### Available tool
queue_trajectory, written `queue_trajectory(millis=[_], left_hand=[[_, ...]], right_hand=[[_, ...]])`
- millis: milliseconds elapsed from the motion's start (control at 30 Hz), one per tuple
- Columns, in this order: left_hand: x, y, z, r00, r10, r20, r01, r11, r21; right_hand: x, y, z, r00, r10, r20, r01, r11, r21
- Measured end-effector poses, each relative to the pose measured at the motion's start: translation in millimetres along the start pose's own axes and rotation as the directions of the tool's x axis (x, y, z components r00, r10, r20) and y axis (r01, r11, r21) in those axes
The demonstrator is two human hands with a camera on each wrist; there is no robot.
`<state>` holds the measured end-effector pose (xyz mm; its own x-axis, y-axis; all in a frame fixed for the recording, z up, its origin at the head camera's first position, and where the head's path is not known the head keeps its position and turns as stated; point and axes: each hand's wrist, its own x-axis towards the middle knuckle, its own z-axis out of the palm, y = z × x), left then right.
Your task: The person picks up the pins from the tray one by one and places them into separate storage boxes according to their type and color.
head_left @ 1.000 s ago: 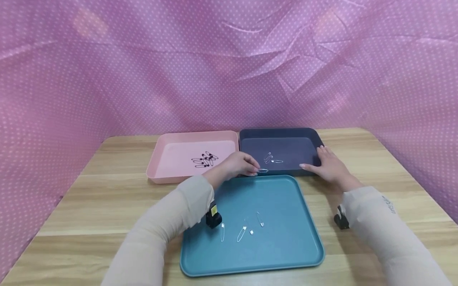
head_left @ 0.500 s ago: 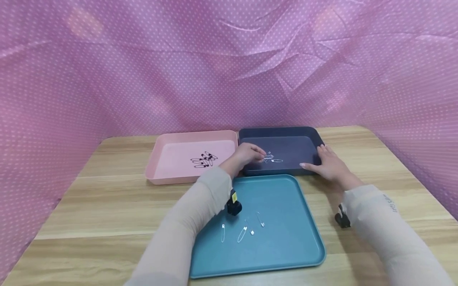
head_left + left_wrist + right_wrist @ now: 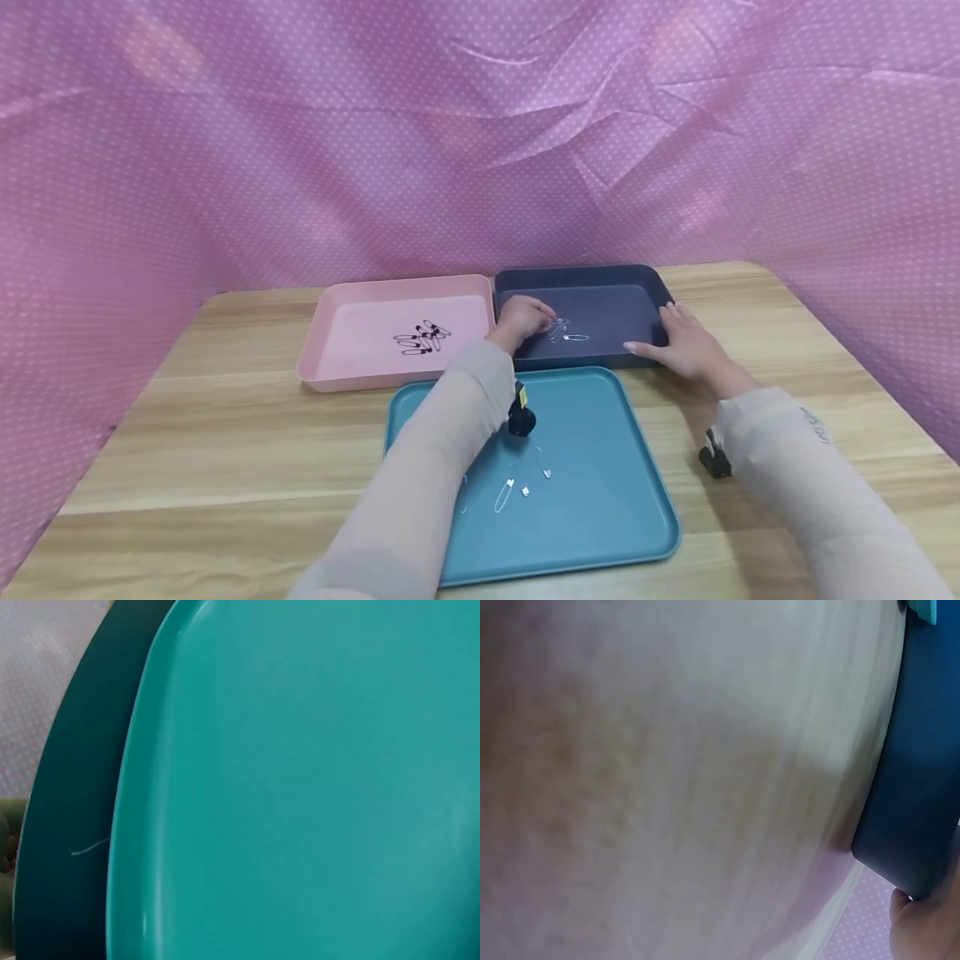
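Observation:
In the head view, my left hand (image 3: 525, 318) reaches into the navy tray (image 3: 615, 312), its fingertips at a small cluster of silver safety pins (image 3: 557, 330). Whether a pin is still between finger and thumb is too small to tell. Another silver safety pin (image 3: 576, 337) lies beside the cluster. My right hand (image 3: 690, 350) rests against the navy tray's front right corner, thumb and fingers extended along the rim. Nearer to me, several silver safety pins, one of them a larger safety pin (image 3: 504, 496), lie on the teal tray (image 3: 600, 533), partly behind my left sleeve.
Left of the navy tray stands a pink tray (image 3: 360, 325) with a pile of black safety pins (image 3: 422, 338). All three trays sit close together on a wooden table (image 3: 225, 467). A pink dotted cloth (image 3: 420, 167) hangs around the back and sides.
My left hand has carried a silver safety pin from above the navy tray's front rim to the cluster inside it. The right hand has stayed at the tray's corner.

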<state>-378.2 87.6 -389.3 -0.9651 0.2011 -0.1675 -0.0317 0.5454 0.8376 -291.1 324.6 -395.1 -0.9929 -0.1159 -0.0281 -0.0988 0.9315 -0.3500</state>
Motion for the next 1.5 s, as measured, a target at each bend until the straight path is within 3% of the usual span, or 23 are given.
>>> queue_trajectory(millis=[133, 467, 500, 567, 600, 700, 733, 800, 833, 933, 1000, 1200, 1333, 1500], left_hand=[[2.7, -1.4, 0.3, 0.999, -0.001, -0.035, 0.004, 0.998, 0.067], [3.0, -5.6, 2.0, 0.996, -0.055, -0.068, 0.058, 0.997, 0.044], [6.7, -10.0, 2.8, 0.997, -0.01, -0.081, 0.013, 0.999, 0.029], [5.6, -7.7, 0.4, 0.997, -0.012, -0.075, 0.015, 0.999, 0.04], [14.0, -13.6, 2.8, 0.996, 0.016, -0.086, -0.012, 0.999, 0.045], [55.8, -41.7, 15.4, 0.991, 0.091, -0.094, -0.087, 0.995, 0.04], [55.8, -38.6, 14.5, 0.996, 0.046, -0.077, -0.042, 0.998, 0.054], [56.8, -40.1, 14.2, 0.996, 0.058, -0.074, -0.055, 0.998, 0.032], [45.3, -32.3, 9.5, 0.998, 0.035, -0.057, -0.035, 0.999, 0.017], [-8.3, -0.3, -9.1, 1.0, -0.009, -0.02, 0.009, 1.0, -0.01], [-23.2, 5.1, -13.9, 1.0, -0.002, 0.015, 0.002, 0.999, -0.044], [-47.4, 7.0, -26.8, 0.99, 0.042, 0.134, -0.031, 0.996, -0.084], [-61.3, 6.8, -36.0, 0.984, 0.061, 0.169, -0.046, 0.995, -0.091], [-78.3, 4.9, -48.9, 0.978, 0.058, 0.202, -0.026, 0.987, -0.161]], right_hand=[[1.3, -3.4, -0.3, 1.0, -0.006, 0.001, 0.006, 1.0, -0.004], [3.1, -6.6, -0.1, 1.0, -0.011, -0.013, 0.011, 1.0, -0.006], [3.2, -6.9, -0.1, 1.0, -0.012, -0.014, 0.012, 1.0, -0.007], [3.3, -7.4, -0.6, 1.0, -0.011, -0.014, 0.011, 1.0, -0.009], [3.4, -7.7, -1.0, 1.0, -0.01, -0.012, 0.01, 1.0, -0.009], [3.6, -7.4, -1.7, 1.0, -0.005, -0.007, 0.005, 1.0, -0.011], [3.6, -7.4, -2.0, 1.0, -0.004, -0.005, 0.004, 1.0, -0.012], [3.3, -7.2, -2.3, 1.0, -0.002, -0.003, 0.002, 1.0, -0.015], [3.3, -6.9, -2.2, 1.0, -0.001, -0.002, 0.001, 1.0, -0.016], [2.6, -6.9, -2.1, 1.0, 0.003, -0.001, -0.003, 1.0, -0.012], [2.1, -6.5, -2.0, 1.0, 0.008, -0.001, -0.008, 1.0, -0.006], [0.1, -3.9, -1.3, 1.0, 0.015, -0.001, -0.015, 1.0, -0.007], [-1.2, -2.7, -1.0, 1.0, 0.015, 0.0, -0.015, 1.0, -0.006], [-1.4, -3.2, -0.5, 1.0, 0.016, -0.002, -0.016, 1.0, -0.004]])
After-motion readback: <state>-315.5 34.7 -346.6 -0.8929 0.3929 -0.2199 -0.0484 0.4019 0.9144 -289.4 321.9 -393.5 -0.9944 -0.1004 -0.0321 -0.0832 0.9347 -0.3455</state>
